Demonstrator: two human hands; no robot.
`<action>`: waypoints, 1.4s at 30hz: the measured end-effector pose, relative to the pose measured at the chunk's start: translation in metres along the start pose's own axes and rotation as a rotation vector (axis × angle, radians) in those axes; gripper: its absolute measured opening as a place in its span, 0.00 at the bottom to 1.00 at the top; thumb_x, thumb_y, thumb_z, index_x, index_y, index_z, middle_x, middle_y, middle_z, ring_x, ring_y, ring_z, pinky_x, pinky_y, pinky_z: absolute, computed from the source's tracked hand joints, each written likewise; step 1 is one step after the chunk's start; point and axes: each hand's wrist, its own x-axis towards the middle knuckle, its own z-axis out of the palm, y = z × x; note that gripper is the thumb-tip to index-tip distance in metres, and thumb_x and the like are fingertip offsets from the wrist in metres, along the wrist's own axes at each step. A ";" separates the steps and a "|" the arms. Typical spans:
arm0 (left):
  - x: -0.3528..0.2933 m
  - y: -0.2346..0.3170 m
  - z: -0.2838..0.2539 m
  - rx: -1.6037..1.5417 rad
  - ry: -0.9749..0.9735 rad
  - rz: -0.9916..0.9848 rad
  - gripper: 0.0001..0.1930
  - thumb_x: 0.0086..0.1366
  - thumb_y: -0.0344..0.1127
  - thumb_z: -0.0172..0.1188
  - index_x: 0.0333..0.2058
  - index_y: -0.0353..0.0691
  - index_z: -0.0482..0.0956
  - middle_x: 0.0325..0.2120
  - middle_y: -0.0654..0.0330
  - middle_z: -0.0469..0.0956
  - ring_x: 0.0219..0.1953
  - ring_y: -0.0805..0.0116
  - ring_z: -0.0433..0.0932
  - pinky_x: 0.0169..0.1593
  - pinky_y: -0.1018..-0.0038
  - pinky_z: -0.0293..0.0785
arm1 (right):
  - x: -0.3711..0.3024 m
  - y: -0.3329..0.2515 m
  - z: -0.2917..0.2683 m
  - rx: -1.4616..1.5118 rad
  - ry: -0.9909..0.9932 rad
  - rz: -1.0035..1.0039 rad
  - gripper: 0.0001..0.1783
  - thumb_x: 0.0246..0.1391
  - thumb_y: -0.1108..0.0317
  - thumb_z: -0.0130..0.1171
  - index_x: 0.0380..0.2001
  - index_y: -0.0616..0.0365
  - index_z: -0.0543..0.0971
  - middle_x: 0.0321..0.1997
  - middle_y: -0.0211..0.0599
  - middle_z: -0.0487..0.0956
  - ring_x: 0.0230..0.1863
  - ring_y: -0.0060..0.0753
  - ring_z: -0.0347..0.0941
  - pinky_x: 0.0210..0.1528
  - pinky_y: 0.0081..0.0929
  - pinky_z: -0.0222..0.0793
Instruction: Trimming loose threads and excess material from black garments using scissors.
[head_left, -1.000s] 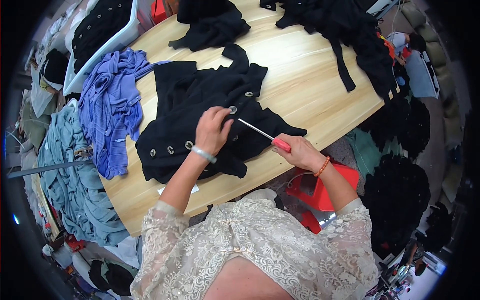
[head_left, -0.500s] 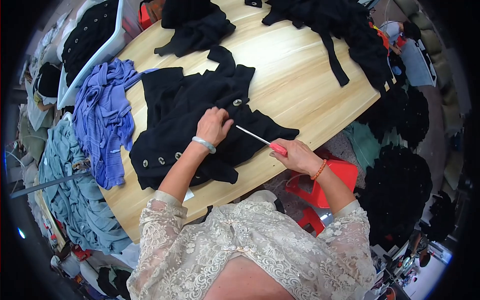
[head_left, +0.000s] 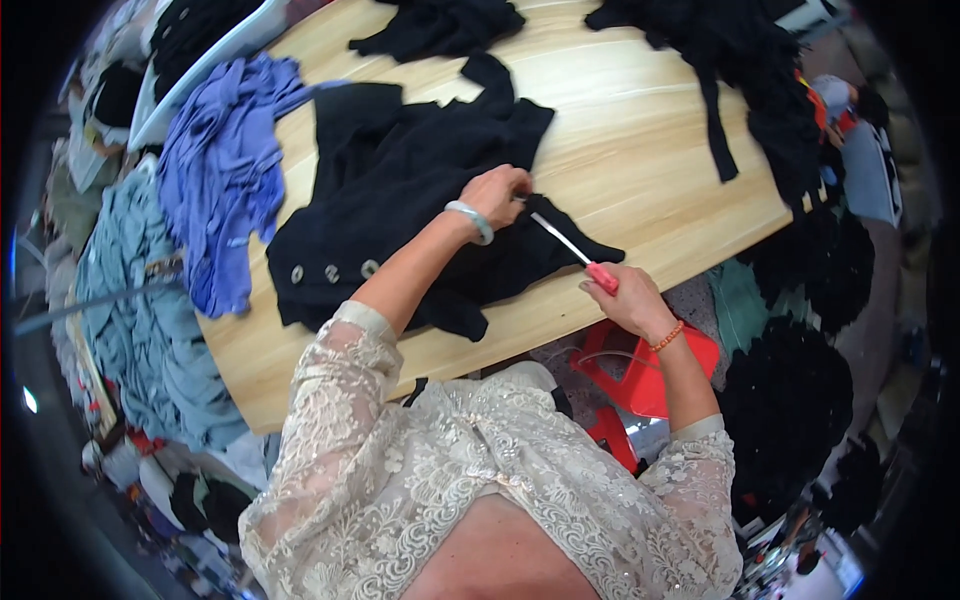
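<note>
Your left grip (head_left: 508, 192) shifted rightward along the black top (head_left: 420, 180) on the bench (head_left: 640, 130), pinching it at a button (head_left: 519, 198), and your right grip (head_left: 628, 298), clasping the tool (head_left: 562, 239), followed, centring the work there.

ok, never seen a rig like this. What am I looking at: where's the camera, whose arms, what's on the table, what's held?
No robot here, just a person's bare left hand and right hand. The camera is the left of two fisheyes worn on the head, looking down, so edges bend toward the rim. On the light wood-grain table lies a black cloth garment with pale round fittings; a violet-blue cloth garment is to its left, and more black cloth lies farther back. The right hand grips a red-handled tool with a thin metal shaft, tip toward the left hand, whose fingers are on the black garment; whether they pinch it is too small to tell.
</note>
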 end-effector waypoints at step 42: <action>-0.314 -0.197 -0.151 0.198 0.630 -0.113 0.31 0.54 0.35 0.70 0.57 0.40 0.72 0.52 0.47 0.71 0.54 0.46 0.70 0.59 0.61 0.67 | 0.151 -0.205 0.046 -0.068 0.417 -0.329 0.27 0.43 0.52 0.75 0.37 0.62 0.80 0.25 0.36 0.77 0.25 0.27 0.69 0.29 0.28 0.67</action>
